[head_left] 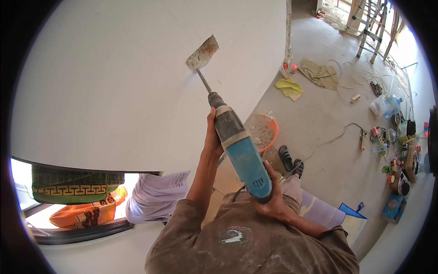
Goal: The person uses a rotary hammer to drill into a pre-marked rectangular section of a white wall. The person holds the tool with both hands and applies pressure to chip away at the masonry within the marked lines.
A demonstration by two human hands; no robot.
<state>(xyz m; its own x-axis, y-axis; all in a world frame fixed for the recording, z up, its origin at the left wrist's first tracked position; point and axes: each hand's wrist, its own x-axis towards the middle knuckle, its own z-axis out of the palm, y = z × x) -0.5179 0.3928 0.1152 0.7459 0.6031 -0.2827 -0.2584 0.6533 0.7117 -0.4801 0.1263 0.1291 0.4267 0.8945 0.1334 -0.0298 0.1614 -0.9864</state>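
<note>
A blue and grey rotary hammer drill (pixel 244 155) slants up from my body to the white wall (pixel 114 91). My left hand (pixel 211 132) is closed round its dark front part, just behind the chuck. Around the rear handle end my right hand (pixel 272 196) is closed, its fingers partly hidden by the tool body. The long steel bit (pixel 204 81) meets the lower edge of a rough chipped hole (pixel 202 54), where grey and reddish masonry shows. Whether the bit is turning or striking, I cannot tell.
An orange bucket (pixel 275 132) of rubble stands below the wall, beside my sandalled feet. A yellow cloth (pixel 288 86), sacking (pixel 318 73) and cables lie on the floor. Bottles and tools crowd the right side; a ladder (pixel 372 29) stands far right. Cloths (pixel 75 185) hang at the left window.
</note>
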